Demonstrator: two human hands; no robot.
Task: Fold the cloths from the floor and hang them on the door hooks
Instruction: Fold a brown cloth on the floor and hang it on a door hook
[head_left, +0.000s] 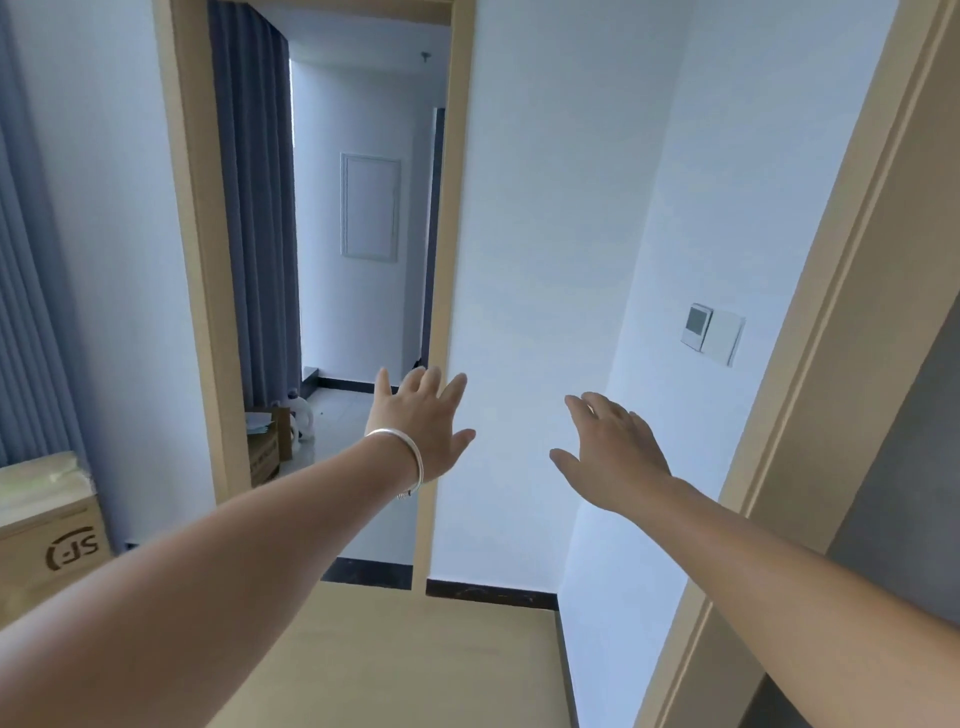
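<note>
White walls and a doorway (332, 291) are faced, both hands, left hand (423, 423) and right hand (615, 452), spread empty; no cloth is seen, so one must probably be found on the floor (415, 665) first.

cardboard box (49, 525) at lower left, printed logo reading "SF", seen upside down

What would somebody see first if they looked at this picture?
Two bare arms stretch forward, the left hand and right hand both open and holding nothing. A silver bracelet shines on the left wrist. Behind them an open doorway shows another room with a grey curtain.
</note>
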